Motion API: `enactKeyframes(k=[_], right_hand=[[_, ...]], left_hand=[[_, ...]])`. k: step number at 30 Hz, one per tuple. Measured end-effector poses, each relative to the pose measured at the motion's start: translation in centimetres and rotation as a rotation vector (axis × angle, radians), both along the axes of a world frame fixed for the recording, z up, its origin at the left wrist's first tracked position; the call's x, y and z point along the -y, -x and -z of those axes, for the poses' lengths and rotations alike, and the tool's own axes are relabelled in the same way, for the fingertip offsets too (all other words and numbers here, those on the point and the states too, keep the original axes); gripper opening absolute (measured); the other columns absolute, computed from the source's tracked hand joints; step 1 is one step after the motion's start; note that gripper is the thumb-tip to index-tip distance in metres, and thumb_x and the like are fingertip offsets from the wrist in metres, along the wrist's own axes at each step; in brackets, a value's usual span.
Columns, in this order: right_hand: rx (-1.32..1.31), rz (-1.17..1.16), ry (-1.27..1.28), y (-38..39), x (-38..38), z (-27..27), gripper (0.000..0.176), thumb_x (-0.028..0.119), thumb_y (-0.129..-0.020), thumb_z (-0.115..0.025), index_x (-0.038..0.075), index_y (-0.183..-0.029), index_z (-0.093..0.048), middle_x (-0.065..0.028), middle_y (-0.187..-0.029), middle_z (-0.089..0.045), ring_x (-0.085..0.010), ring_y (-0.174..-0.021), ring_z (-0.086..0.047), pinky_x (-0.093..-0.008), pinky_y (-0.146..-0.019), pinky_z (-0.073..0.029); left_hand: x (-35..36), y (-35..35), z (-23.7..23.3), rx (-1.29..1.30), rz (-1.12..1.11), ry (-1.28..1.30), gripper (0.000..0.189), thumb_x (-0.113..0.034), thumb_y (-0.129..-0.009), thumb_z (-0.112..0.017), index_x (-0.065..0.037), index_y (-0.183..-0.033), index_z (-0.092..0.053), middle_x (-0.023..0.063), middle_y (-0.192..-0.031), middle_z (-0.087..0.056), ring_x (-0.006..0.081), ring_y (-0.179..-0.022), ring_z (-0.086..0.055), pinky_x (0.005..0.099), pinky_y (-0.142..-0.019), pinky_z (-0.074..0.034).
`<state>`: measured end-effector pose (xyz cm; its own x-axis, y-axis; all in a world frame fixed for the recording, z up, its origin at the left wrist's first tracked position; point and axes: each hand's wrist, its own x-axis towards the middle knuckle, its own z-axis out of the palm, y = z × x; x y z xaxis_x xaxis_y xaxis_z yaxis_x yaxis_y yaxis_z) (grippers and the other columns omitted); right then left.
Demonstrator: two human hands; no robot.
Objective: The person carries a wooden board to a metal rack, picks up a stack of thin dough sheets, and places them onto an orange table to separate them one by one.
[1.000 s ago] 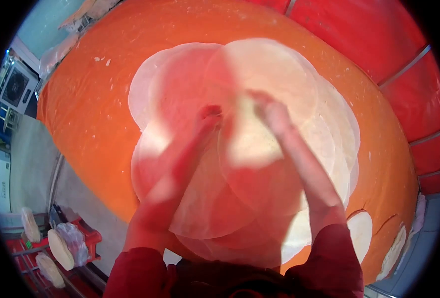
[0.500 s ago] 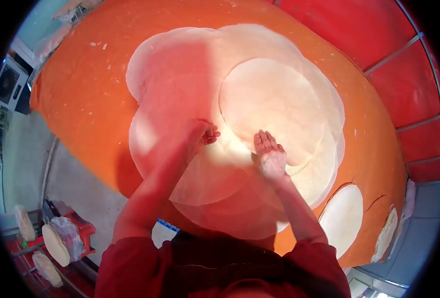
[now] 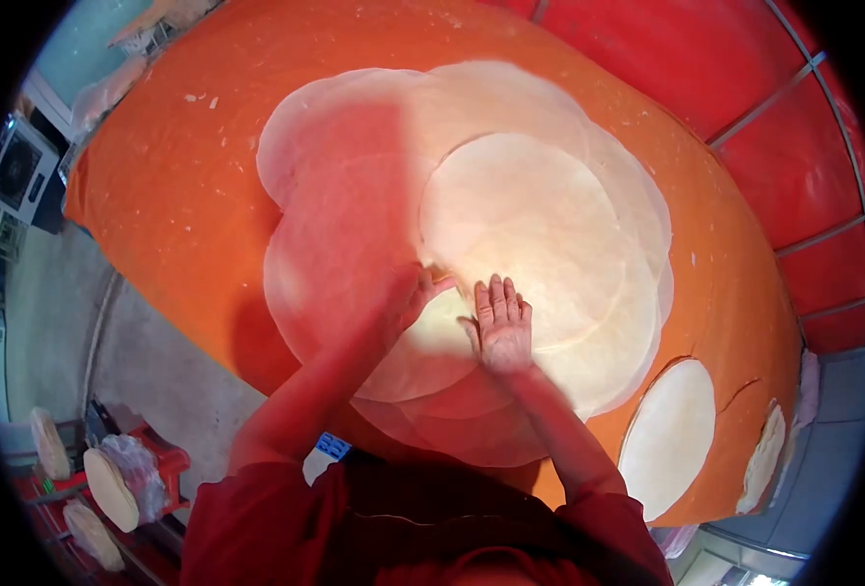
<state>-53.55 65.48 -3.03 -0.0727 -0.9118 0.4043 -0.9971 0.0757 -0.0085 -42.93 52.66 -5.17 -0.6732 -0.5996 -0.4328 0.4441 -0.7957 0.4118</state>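
Observation:
Thin, round, pale dough sheets lie overlapping in a wide layer, and the topmost round dough sheet [image 3: 520, 215] sits right of centre. My left hand [image 3: 418, 296] is closed at that sheet's lower left edge, where the rim looks slightly raised between thumb and fingers. Just to its right, my right hand [image 3: 503, 327] rests palm up, fingers stretched out and thumb apart, against the sheet's lower edge. Under both hands spread the larger dough sheets [image 3: 335, 215], partly in red shade.
An orange cloth [image 3: 178, 195] covers the big table. A separate oval dough sheet [image 3: 669, 439] lies near its right front edge, with a smaller piece [image 3: 762, 459] beyond. At lower left, a red rack [image 3: 164, 464] holds dough rounds [image 3: 110, 488] and clear plastic.
My left hand has moved slightly right and down to the top sheet's edge. My right hand has shifted left towards it, its thumb now spread. The view has tilted a little.

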Motion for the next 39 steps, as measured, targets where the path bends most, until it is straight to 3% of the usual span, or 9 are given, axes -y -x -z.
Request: enactKeyframes(k=[4,7,8,13,20,23,27,32,39], right_hand=[[-0.071,0.036,-0.093,0.7,0.6,0.2,0.044,0.024,-0.083,-0.042,-0.002,-0.118,-0.037,-0.0202,-0.111,-0.047,-0.0345,-0.098,-0.048,-0.0388,-0.079,-0.038],[0.588,0.317,-0.453,3.0,2.9,-4.8,0.041,0.023,-0.086,-0.037,0.000,-0.119,-0.037,-0.0177,-0.105,-0.052,-0.0287,-0.097,-0.050,-0.0332,-0.081,-0.039],[0.953,0.204,-0.174,3.7,3.5,-7.1,0.038,0.022,-0.087,-0.033,0.001,-0.118,-0.040,-0.0154,-0.096,-0.057,-0.0233,-0.089,-0.055,-0.0282,-0.074,-0.043],[-0.227,0.134,-0.196,5.1,6.2,-20.9,0.037,0.005,-0.081,-0.035,0.010,-0.117,-0.044,-0.0197,-0.083,-0.056,-0.0246,-0.056,-0.057,-0.0343,-0.049,-0.044],[0.083,-0.263,-0.175,-0.8,7.3,-9.9,0.035,0.000,-0.075,-0.038,0.007,-0.108,-0.050,-0.0198,-0.078,-0.055,-0.0297,-0.063,-0.055,-0.0382,-0.054,-0.045],[-0.021,-0.289,-0.521,-2.3,7.4,-7.0,0.032,-0.001,-0.069,-0.044,0.006,-0.099,-0.053,-0.0159,-0.083,-0.056,-0.0268,-0.070,-0.055,-0.0381,-0.055,-0.045],[0.120,-0.343,-0.231,-6.3,6.9,-7.6,0.034,0.000,-0.062,-0.048,0.006,-0.095,-0.053,-0.0127,-0.088,-0.055,-0.0262,-0.073,-0.054,-0.0384,-0.054,-0.045],[0.237,-0.442,-0.107,-13.7,2.8,-4.3,0.043,0.005,-0.063,-0.052,0.006,-0.106,-0.048,-0.0142,-0.100,-0.052,-0.0303,-0.088,-0.052,-0.0355,-0.065,-0.046],[0.299,-0.290,-0.177,-13.8,2.8,-3.9,0.039,0.008,-0.067,-0.055,0.004,-0.106,-0.049,-0.0142,-0.093,-0.055,-0.0267,-0.085,-0.054,-0.0322,-0.067,-0.046]], left_hand=[[1.0,-0.4,-0.4,0.050,0.034,0.261,0.026,-0.001,-0.068,-0.052,0.001,-0.093,-0.046,0.0159,-0.096,-0.047,0.0290,-0.103,-0.040,0.0422,-0.089,-0.034],[2.6,-6.1,-2.8,0.647,-0.123,0.918,0.033,-0.009,-0.070,-0.056,0.000,-0.100,-0.046,0.0131,-0.095,-0.049,0.0276,-0.097,-0.045,0.0365,-0.081,-0.039],[2.7,-8.6,-4.2,0.992,-0.266,1.186,0.035,-0.011,-0.070,-0.057,0.000,-0.102,-0.046,0.0118,-0.094,-0.050,0.0277,-0.091,-0.048,0.0345,-0.077,-0.041],[4.1,-18.2,-1.5,1.689,-0.214,1.167,0.031,-0.017,-0.071,-0.058,0.002,-0.094,-0.050,0.0098,-0.084,-0.055,0.0210,-0.068,-0.052,0.0305,-0.058,-0.043],[1.8,-19.0,-1.8,0.758,-0.165,0.508,0.016,-0.017,-0.079,-0.049,-0.003,-0.075,-0.053,0.0000,-0.059,-0.051,0.0063,-0.048,-0.047,0.0187,-0.038,-0.032],[2.1,-19.0,-0.3,0.560,-0.227,0.403,0.018,-0.019,-0.080,-0.049,-0.002,-0.083,-0.053,0.0007,-0.066,-0.054,0.0088,-0.051,-0.050,0.0212,-0.043,-0.039],[0.2,-19.6,0.9,0.102,-0.252,0.408,0.039,-0.027,-0.082,-0.046,-0.001,-0.112,-0.042,0.0098,-0.106,-0.050,0.0184,-0.090,-0.052,0.0271,-0.067,-0.047],[-1.1,-18.6,-4.3,-0.224,-0.130,0.314,0.045,-0.022,-0.086,-0.040,-0.004,-0.125,-0.028,0.0081,-0.125,-0.035,0.0197,-0.114,-0.036,0.0312,-0.092,-0.034],[-0.1,-17.1,-4.4,-0.033,-0.169,0.242,0.054,-0.038,-0.083,-0.041,-0.008,-0.125,-0.026,0.0174,-0.120,-0.039,0.0301,-0.106,-0.043,0.0409,-0.084,-0.040]])
